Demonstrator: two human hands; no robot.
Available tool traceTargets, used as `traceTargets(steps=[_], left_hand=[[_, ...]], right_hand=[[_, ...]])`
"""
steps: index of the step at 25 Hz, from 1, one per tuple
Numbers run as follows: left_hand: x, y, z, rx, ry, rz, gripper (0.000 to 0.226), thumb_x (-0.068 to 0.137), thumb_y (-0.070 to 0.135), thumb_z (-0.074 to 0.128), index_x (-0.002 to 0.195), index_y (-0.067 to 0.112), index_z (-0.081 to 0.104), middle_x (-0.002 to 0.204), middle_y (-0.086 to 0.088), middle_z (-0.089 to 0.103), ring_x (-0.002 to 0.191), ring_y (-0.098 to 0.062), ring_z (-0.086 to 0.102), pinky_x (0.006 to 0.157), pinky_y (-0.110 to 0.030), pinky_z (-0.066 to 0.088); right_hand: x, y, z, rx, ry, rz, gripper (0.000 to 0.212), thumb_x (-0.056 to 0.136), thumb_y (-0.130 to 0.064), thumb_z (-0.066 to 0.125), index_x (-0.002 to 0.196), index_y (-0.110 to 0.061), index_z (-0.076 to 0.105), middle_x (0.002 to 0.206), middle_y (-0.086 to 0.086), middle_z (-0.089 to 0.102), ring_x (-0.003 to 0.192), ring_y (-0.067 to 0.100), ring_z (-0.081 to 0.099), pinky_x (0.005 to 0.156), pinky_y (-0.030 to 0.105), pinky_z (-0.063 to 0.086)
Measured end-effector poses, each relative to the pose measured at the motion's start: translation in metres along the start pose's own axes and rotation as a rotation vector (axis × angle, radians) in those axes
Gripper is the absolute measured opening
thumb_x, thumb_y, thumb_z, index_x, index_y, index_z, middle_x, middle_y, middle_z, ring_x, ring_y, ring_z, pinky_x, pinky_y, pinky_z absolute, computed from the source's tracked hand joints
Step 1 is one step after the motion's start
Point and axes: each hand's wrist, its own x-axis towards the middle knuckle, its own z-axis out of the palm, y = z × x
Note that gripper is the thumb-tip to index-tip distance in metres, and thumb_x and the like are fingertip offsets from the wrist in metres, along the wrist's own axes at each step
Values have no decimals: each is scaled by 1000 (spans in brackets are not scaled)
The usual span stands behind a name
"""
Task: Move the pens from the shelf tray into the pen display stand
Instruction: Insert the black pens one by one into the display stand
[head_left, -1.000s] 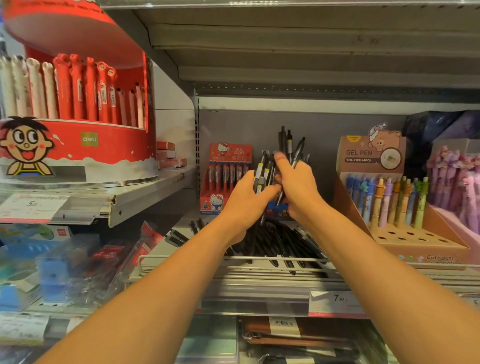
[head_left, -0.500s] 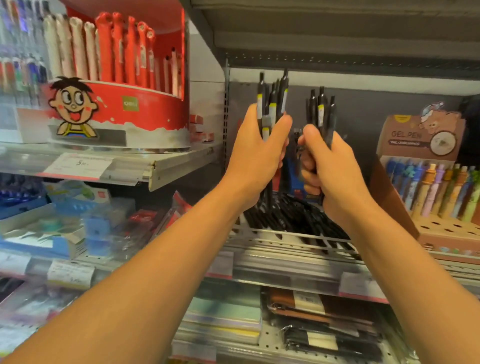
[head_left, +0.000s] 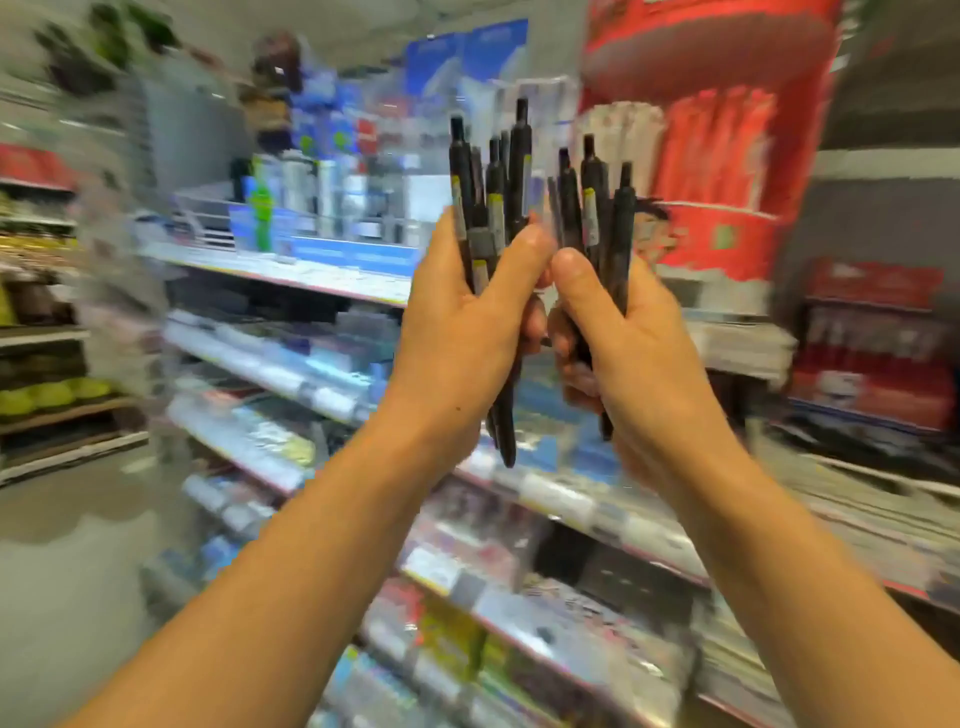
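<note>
Head view shows our two hands raised side by side in the middle of the picture. Our left hand (head_left: 462, 332) is clamped on a bundle of black pens (head_left: 491, 208), with the fingers and thumb curled around the barrels. Our right hand (head_left: 623, 353) is clamped in the same way on a second bundle of black pens (head_left: 597, 208). The two thumbs are almost touching. All pens stand nearly upright, with the push buttons toward 12 o'clock and the tips coming out under the hands toward 6 o'clock.

Around the hands the picture is strongly blurred. At about 1 o'clock from the pens stands a red round display (head_left: 727, 156) that holds red and white pens. At 9 o'clock and lower run shop shelves (head_left: 291, 270) with blurred goods that we cannot name.

We judge that the pens are already taken up and are now between the two places. The shelf tray is not in view, so we cannot tell whether more pens lie there. We also cannot pick out the pen display stand with certainty. What is left is to bring both bundles to the stand and to put the pens in.
</note>
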Motion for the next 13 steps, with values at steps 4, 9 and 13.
traceTargets(steps=[4, 9, 13], left_hand=[[-11, 6, -146, 150, 154, -102, 6, 96, 16, 66, 97, 17, 60, 60, 11, 59, 48, -7, 50, 46, -21, 43], [-9, 6, -287, 77, 202, -344, 16, 96, 20, 66, 94, 5, 59, 46, -4, 51, 33, -15, 47, 39, -22, 45], [12, -17, -369, 74, 275, -475, 37, 91, 32, 70, 62, 15, 55, 48, -8, 38, 41, -23, 42, 45, -29, 44]], right_hand=[[9, 53, 141, 160, -102, 166, 5, 105, -22, 50, 107, -17, 50, 67, 5, 49, 39, 2, 38, 36, 16, 27], [23, 114, 271, 211, -275, 274, 24, 107, -31, 47, 91, -13, 51, 62, 4, 53, 39, 13, 40, 34, 22, 33], [50, 162, 340, 189, -394, 339, 42, 106, -40, 45, 86, -5, 58, 63, 15, 55, 35, 19, 44, 35, 24, 36]])
